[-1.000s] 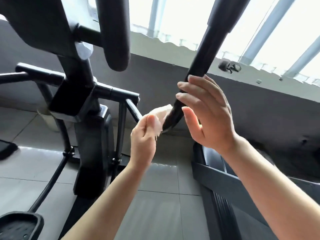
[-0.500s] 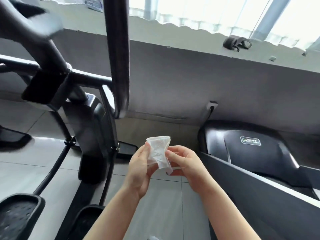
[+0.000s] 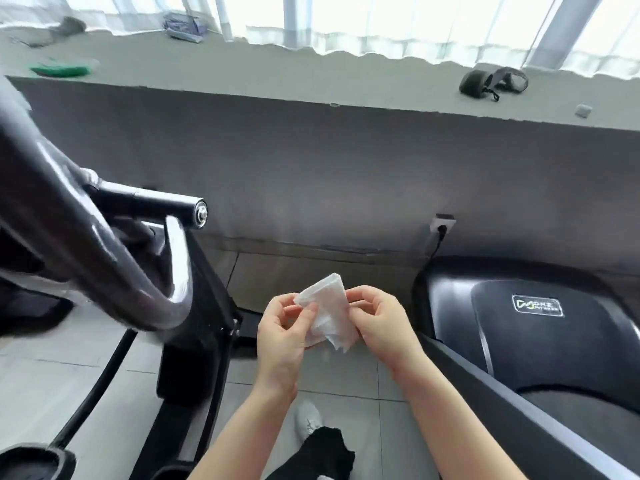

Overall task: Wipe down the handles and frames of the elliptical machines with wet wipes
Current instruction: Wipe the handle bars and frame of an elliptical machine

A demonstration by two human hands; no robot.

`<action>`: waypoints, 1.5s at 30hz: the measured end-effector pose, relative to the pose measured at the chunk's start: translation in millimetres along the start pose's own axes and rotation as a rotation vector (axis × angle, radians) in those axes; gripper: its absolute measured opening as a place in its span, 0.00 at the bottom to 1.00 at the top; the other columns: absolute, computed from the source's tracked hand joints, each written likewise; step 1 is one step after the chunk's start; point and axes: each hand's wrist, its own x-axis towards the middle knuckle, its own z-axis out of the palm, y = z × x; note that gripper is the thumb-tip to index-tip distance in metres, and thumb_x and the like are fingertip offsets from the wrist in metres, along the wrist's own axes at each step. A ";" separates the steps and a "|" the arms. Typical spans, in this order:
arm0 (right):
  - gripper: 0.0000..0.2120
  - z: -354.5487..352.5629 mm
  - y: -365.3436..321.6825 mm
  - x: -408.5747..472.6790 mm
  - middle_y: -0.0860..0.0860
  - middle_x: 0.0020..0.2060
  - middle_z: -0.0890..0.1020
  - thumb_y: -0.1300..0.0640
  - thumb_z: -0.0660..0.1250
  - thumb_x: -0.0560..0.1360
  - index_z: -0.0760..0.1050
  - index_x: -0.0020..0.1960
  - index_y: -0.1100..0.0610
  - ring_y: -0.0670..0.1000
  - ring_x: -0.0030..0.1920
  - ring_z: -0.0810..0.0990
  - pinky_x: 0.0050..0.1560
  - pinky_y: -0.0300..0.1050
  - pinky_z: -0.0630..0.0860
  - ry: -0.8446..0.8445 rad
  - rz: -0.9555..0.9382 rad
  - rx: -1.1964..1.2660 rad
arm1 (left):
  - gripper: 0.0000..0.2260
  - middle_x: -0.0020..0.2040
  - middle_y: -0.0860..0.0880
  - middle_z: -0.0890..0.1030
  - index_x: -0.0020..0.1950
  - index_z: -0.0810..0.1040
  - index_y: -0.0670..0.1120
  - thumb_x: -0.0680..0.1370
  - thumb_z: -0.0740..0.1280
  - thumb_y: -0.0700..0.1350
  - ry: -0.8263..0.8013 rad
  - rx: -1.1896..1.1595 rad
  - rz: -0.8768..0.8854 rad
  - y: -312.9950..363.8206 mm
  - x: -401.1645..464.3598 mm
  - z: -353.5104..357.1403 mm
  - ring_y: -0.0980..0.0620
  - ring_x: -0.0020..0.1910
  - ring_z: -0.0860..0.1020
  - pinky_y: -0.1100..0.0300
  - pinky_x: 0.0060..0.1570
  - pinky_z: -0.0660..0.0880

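While both hands are working in front of the body, the left hand (image 3: 282, 336) is pinching the upper left corner of the wet wipe (image 3: 328, 308) between thumb and fingers, and the right hand (image 3: 379, 329) is gripping its right edge with curled fingers. The wipe is hanging between the two hands, above the tiled floor (image 3: 346, 379), folded and a little crumpled. It seems the person is refolding it to get a clean face. To do this well, I think the dirty side should be going inward, and the fold should be staying flat and thick enough to wrap around a tube. The elliptical handle (image 3: 104, 258) is standing near on the left, not touching the wipe, so it is probably the next surface. A treadmill hood (image 3: 540, 317) is sitting on the right.
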 end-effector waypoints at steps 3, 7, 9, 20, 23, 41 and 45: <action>0.08 -4.3 -12.4 49.5 0.41 0.54 0.81 0.55 0.67 0.77 0.83 0.55 0.51 0.43 0.57 0.77 0.56 0.38 0.72 0.027 -0.208 -0.282 | 0.05 0.49 0.37 0.80 0.52 0.74 0.42 0.78 0.68 0.37 0.081 -0.120 -0.108 0.8 51.3 22.8 0.44 0.45 0.79 0.50 0.46 0.77; 0.22 -6.2 -39.8 111.2 0.44 0.62 0.76 0.41 0.70 0.74 0.79 0.63 0.51 0.48 0.63 0.72 0.62 0.39 0.66 -0.097 -0.349 -0.627 | 0.07 0.46 0.41 0.76 0.54 0.70 0.39 0.79 0.65 0.34 0.121 -0.242 -0.145 16.2 97.6 41.4 0.48 0.40 0.77 0.61 0.34 0.78; 0.24 1.5 -56.0 135.6 0.43 0.62 0.77 0.39 0.71 0.72 0.77 0.64 0.50 0.47 0.62 0.72 0.63 0.42 0.67 -0.208 -0.392 -0.642 | 0.05 0.43 0.42 0.74 0.52 0.70 0.39 0.79 0.62 0.31 0.172 -0.250 -0.093 26.8 113.6 39.6 0.49 0.36 0.77 0.61 0.32 0.78; 0.13 78.9 -112.0 235.0 0.44 0.52 0.83 0.55 0.70 0.76 0.79 0.60 0.51 0.49 0.52 0.80 0.52 0.43 0.74 -0.603 -0.851 -0.477 | 0.06 0.54 0.46 0.83 0.56 0.76 0.44 0.79 0.65 0.39 0.509 -0.516 0.197 60.8 155.1 17.9 0.52 0.54 0.82 0.61 0.52 0.77; 0.15 107.9 -131.2 256.8 0.42 0.51 0.84 0.57 0.68 0.77 0.77 0.63 0.49 0.45 0.50 0.82 0.53 0.44 0.77 -0.792 -0.963 -0.361 | 0.15 0.57 0.49 0.83 0.58 0.77 0.45 0.72 0.66 0.44 0.715 -0.535 0.315 65.3 168.0 17.7 0.51 0.61 0.80 0.55 0.63 0.73; 0.27 206.2 -113.8 286.6 0.63 0.66 0.76 0.48 0.53 0.81 0.71 0.70 0.66 0.62 0.69 0.72 0.73 0.55 0.59 -0.990 -1.813 -0.543 | 0.07 0.43 0.51 0.83 0.49 0.77 0.47 0.81 0.63 0.37 1.984 -0.495 0.326 32.5 150.9 67.9 0.53 0.45 0.82 0.65 0.46 0.79; 0.25 189.1 -90.7 232.5 0.62 0.68 0.74 0.50 0.53 0.82 0.69 0.72 0.65 0.62 0.70 0.70 0.74 0.56 0.59 -1.151 -1.777 -0.338 | 0.10 0.57 0.50 0.77 0.61 0.71 0.49 0.82 0.61 0.37 2.095 -0.371 0.373 38.3 135.8 57.6 0.54 0.58 0.78 0.60 0.56 0.77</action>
